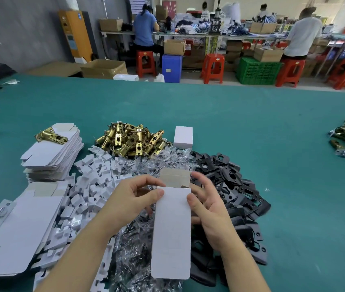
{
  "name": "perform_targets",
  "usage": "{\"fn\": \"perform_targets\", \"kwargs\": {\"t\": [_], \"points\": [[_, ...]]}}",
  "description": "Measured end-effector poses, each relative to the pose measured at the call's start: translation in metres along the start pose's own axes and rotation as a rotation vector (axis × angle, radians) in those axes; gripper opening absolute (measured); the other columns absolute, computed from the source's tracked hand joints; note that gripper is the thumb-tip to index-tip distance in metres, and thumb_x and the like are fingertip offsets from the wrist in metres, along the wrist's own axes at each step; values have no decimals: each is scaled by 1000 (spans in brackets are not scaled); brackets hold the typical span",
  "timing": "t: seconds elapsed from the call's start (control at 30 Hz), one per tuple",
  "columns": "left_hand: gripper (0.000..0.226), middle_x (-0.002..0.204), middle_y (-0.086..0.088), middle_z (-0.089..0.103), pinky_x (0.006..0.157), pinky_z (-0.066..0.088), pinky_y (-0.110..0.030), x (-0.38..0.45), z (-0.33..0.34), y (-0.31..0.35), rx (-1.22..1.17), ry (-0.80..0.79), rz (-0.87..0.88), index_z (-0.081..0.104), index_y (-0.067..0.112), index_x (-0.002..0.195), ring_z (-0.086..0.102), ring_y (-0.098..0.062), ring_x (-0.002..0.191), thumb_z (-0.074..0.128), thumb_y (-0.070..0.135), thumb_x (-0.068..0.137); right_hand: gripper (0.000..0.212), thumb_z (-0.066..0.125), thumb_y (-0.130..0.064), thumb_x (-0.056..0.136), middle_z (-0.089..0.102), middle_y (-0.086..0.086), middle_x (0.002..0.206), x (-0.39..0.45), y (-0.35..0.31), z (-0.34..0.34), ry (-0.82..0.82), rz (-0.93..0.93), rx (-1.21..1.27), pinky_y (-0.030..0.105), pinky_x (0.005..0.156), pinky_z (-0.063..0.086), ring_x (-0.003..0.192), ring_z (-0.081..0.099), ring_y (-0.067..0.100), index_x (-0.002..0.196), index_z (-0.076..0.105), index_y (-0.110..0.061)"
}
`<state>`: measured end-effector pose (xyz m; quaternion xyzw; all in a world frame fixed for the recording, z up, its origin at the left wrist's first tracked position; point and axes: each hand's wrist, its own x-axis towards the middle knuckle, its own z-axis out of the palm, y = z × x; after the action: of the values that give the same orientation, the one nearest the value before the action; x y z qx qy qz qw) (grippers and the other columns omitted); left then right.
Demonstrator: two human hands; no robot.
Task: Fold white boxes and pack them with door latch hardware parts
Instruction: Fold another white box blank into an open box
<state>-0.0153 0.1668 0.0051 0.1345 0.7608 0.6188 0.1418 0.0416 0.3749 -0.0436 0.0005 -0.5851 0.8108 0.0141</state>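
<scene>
My left hand (134, 193) pinches the box (172, 232) near its top left edge; the box runs 12 to 6, flat white (brown flap open at 12), over the hardware piles; my right hand (208, 204) grips its right edge.

— What is the person wearing on the arms?
— No sleeve shows on either forearm; both are bare up to the frame's lower edge.
— And the left hand (134, 193) and right hand (211, 204)?
— No gloves, short trimmed nails.
</scene>
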Motion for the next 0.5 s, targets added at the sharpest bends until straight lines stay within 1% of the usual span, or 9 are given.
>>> {"fn": "perform_targets", "kwargs": {"t": [0.07,0.13,0.2,0.23,0.3,0.33,0.4,0.43,0.5], "points": [[22,101,4,74,61,60,-33,1,2,0,-26,17,12,70,25,102,71,-23,71,76,9,88,67,74,-37,88,69,1,133,0,-1,0,-16,-6,17,38,66,63,104,73,25,145,40,-42],[34,103,6,74,59,59,-31,2,2,1,-78,21,-1,59,22,112,74,-22,77,76,5,88,71,75,-36,86,69,2,133,0,-1,-1,-15,5,38,34,64,62,104,73,24,147,40,-37],[44,105,5,74,60,58,-28,3,3,2,-90,4,0,54,26,121,74,-21,78,74,3,89,59,72,-29,90,68,6,132,1,0,-2,-7,4,36,32,62,61,105,73,25,145,50,-29],[50,106,7,74,61,58,-28,3,3,2,-74,-4,4,54,31,126,74,-21,81,73,3,89,52,71,-27,91,68,6,131,1,1,-3,-1,2,32,31,62,61,104,72,24,140,56,-28],[54,107,12,73,65,59,-29,2,3,2,-51,-26,4,56,36,131,74,-21,87,72,3,91,37,70,-25,91,70,1,126,1,3,-2,16,6,22,28,62,60,100,73,19,127,66,-35],[52,109,12,73,67,60,-30,2,2,1,-49,-44,6,59,36,130,74,-21,89,70,3,92,32,70,-25,91,71,-4,122,1,2,-2,20,9,14,26,61,59,97,72,16,120,69,-37],[42,111,7,74,67,60,-29,2,1,1,-26,-80,20,68,33,122,73,-19,88,69,2,94,23,72,-28,91,71,-10,113,1,1,-1,7,7,-2,23,59,56,91,71,10,113,71,-35],[37,108,3,75,67,58,-26,2,1,1,-3,-92,24,73,34,116,72,-16,85,69,4,94,22,73,-31,90,70,-9,112,0,1,-1,-8,1,-6,22,59,56,90,70,10,112,71,-32],[31,97,-2,76,66,55,-20,1,-1,3,38,-92,21,77,37,102,70,-12,80,70,8,94,26,74,-34,90,69,0,119,0,0,-2,-32,-8,-12,24,62,57,92,71,15,114,70,-25]]}}
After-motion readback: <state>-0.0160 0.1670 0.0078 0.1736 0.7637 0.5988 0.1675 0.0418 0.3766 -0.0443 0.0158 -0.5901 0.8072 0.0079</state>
